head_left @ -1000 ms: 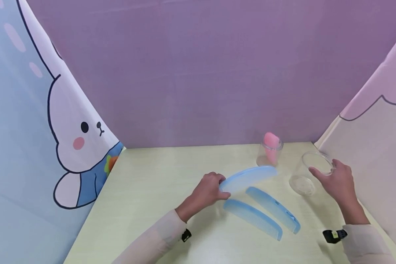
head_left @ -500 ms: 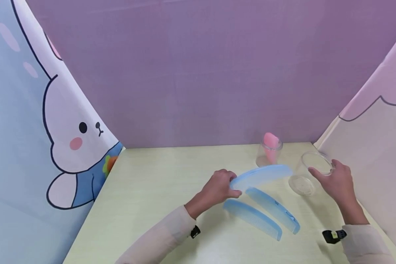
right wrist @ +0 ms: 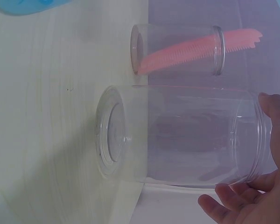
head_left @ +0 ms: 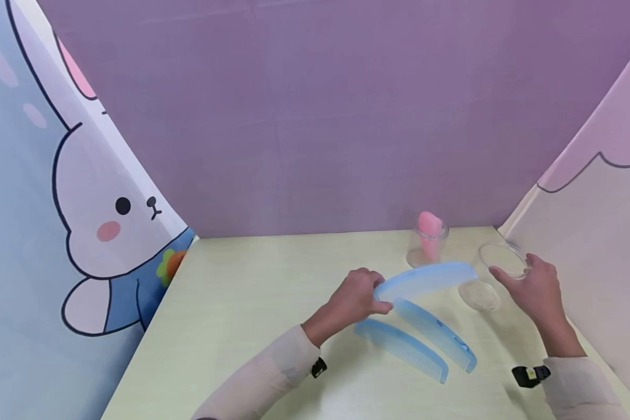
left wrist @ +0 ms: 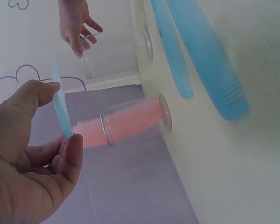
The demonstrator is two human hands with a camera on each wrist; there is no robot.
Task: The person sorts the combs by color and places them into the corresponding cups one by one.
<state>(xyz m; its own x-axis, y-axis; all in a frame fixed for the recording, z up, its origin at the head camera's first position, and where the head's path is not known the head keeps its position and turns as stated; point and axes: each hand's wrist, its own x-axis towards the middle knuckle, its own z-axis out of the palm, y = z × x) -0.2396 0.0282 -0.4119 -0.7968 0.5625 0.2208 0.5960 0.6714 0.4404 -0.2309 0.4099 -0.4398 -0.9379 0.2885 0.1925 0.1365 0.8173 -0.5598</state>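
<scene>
My left hand pinches a light blue comb by its end, above the table and pointing right toward a jar. In the left wrist view that comb is seen edge-on between thumb and fingertips. My right hand grips the rim of the clear jar, which holds nothing. Its base appears to be on the table or just over it. Below the held comb, two more blue combs, one with printed marks and one plain, lie side by side on the table.
A smaller clear jar stands behind, with a pink comb leaning in it and sticking out past the rim. A purple backdrop rises at the table's back edge. Printed cloths hang at both sides.
My left hand has carried the blue comb to the right, so its far end now overlaps the larger jar in the head view. My right hand and the jar have hardly moved.
</scene>
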